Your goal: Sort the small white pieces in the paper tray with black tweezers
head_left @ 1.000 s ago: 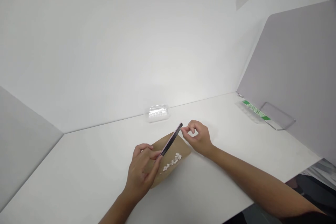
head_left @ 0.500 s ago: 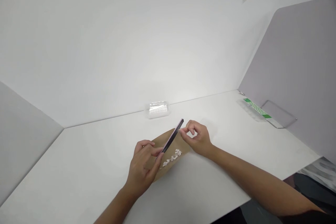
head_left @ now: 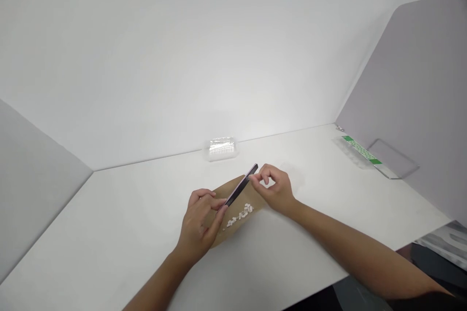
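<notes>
1. Item location: the slim dark object (head_left: pixel 241 189) is at the lower centre of the frame, above the brown sheet (head_left: pixel 229 185) as seen from the camera.
2. Orientation: its long axis slants from lower left to upper right. The narrow edge faces the camera; the broad face is not visible enough to identify the item.
3. Bearing from the hands: the object extends up and to the right from the left hand (head_left: pixel 198 226), which is at its lower end. The right hand (head_left: pixel 276 189) is at the opposite, upper end. The left hand is the nearer, being in contact.
4. Left grip: closed, thumb and fingers pinching the object's lower end.
5. Right grip: thumb and forefinger curled with tips together, at or just beside the object near its upper end. Contact cannot be confirmed, nor whether anything small sits between the tips.
6. Surroundings: small white pieces (head_left: pixel 248 208) lie in a loose line on the brown sheet, below and to the right of the object. A clear container (head_left: pixel 222 148) stands farther back at centre; a green-labelled clear pack (head_left: pixel 361 150) lies at right. All rest on the white table (head_left: pixel 146 218).
</notes>
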A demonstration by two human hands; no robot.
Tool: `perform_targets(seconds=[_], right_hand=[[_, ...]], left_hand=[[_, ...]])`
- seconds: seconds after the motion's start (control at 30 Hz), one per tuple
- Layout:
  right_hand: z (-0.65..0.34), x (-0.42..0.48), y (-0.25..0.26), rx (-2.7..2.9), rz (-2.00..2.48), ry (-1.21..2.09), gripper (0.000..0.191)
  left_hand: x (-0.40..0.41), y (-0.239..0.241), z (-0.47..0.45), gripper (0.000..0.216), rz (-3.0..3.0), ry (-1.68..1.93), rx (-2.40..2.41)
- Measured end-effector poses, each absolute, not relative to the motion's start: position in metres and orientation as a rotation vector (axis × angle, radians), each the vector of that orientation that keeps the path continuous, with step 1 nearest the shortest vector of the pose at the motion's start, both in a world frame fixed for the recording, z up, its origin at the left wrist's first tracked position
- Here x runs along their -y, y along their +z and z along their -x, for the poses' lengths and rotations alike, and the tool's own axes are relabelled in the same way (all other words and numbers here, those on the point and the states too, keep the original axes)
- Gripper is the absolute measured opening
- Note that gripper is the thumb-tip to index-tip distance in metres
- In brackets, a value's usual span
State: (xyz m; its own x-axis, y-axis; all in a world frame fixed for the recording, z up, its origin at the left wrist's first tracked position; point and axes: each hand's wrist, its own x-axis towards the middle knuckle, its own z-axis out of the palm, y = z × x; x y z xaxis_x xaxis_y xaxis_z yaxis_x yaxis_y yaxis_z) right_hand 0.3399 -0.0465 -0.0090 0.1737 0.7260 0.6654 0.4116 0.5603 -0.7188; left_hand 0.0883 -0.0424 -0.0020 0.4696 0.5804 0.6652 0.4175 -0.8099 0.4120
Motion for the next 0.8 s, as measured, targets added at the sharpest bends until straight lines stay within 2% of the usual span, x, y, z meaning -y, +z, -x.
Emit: perform_targets(seconds=[0.23, 0.43, 0.57, 0.8], right_hand=[[-0.336, 0.048, -0.008, 1.546, 0.965, 0.233, 0.040], [-0.343, 0.037, -0.011, 1.394, 1.083, 0.251, 0.039], [-0.334, 0.043, -0.011, 1.530, 0.932, 0.244, 0.040], [-0.345, 0.027, -0.012, 1.425, 1.075, -0.084, 0.036]], left_hand=[[0.042, -0.004, -0.088, 0.020, -2.524, 1.267, -0.863], [0.042, -0.003, -0.087, 0.018, -2.496, 1.242, -0.962], [0.041, -0.004, -0.085, 0.020, -2.510, 1.212, -0.971], [0.039, -0.005, -0.083, 0.017, -2.516, 1.196, -0.996]])
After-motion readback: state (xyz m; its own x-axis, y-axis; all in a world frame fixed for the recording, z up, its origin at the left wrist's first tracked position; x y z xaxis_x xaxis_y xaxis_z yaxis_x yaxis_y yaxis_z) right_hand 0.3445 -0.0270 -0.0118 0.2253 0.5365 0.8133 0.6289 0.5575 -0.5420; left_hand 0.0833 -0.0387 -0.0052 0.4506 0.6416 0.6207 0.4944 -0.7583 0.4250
